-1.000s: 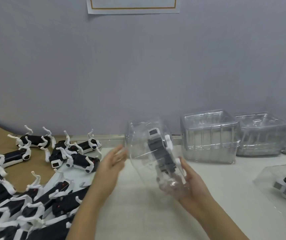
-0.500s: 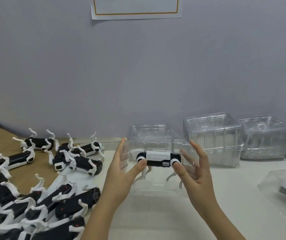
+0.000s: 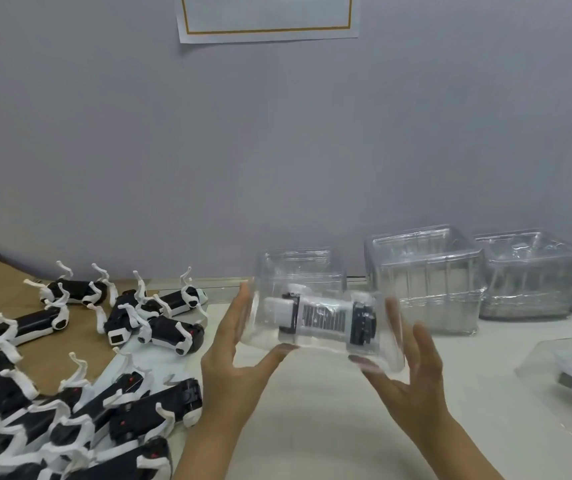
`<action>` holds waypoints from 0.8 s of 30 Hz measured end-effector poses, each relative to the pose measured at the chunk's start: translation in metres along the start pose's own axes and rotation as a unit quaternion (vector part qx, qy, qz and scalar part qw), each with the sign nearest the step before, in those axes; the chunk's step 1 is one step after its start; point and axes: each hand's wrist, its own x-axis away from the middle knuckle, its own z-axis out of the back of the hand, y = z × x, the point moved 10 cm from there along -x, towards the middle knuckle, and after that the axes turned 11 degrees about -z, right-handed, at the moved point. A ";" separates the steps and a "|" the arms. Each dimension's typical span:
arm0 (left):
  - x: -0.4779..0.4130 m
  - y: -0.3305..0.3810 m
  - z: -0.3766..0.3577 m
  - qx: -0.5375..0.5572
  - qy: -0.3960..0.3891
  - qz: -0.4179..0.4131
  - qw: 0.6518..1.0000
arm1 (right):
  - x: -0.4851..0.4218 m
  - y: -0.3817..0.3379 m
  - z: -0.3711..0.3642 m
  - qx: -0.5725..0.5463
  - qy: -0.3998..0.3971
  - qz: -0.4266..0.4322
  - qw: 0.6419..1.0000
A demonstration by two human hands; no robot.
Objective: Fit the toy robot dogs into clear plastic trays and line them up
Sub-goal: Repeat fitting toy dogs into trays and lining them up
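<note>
You are at the tail end of one packing cycle. Your left hand (image 3: 234, 351) and right hand (image 3: 407, 370) carry a clear tray (image 3: 326, 344) between them, raised off the table (image 3: 312, 431) just in front of you. Both hands are flat, the fingers straight against the tray's left and right ends and the thumbs reaching along its near underside, so you are clamping it between your palms and not curling round it. A toy dog (image 3: 322, 318) lies lengthwise inside the tray and looks seated, though blur over the right end and the right hand hides the fine fit. By my reading, fitting this dog is done and lining it up is what remains. A filled tray (image 3: 568, 372) sits at the near right edge of the table, well apart from the stacks of empty trays (image 3: 423, 282) along the far wall. The next move probably calls for setting this tray down level beside that filled one. Keep even pressure from both sides, as the thin plastic is likely to flex and slip. The loose dogs (image 3: 132, 407) heaped at the near left remain to be packed.
</note>
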 end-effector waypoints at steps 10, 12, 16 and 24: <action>0.009 0.012 -0.004 -0.078 0.033 -0.045 0.995 | -0.001 -0.001 -0.005 0.070 -0.015 0.003 0.997; 0.004 0.011 0.000 -0.086 0.058 0.010 0.995 | -0.015 0.019 0.003 0.016 -0.025 -0.154 0.988; 0.002 -0.001 -0.018 -0.108 0.001 0.162 0.981 | -0.025 0.048 0.018 0.006 -0.090 -0.320 0.943; 0.049 -0.051 -0.094 -0.009 -0.148 0.315 0.937 | 0.011 0.088 0.065 0.379 -0.227 -0.432 0.786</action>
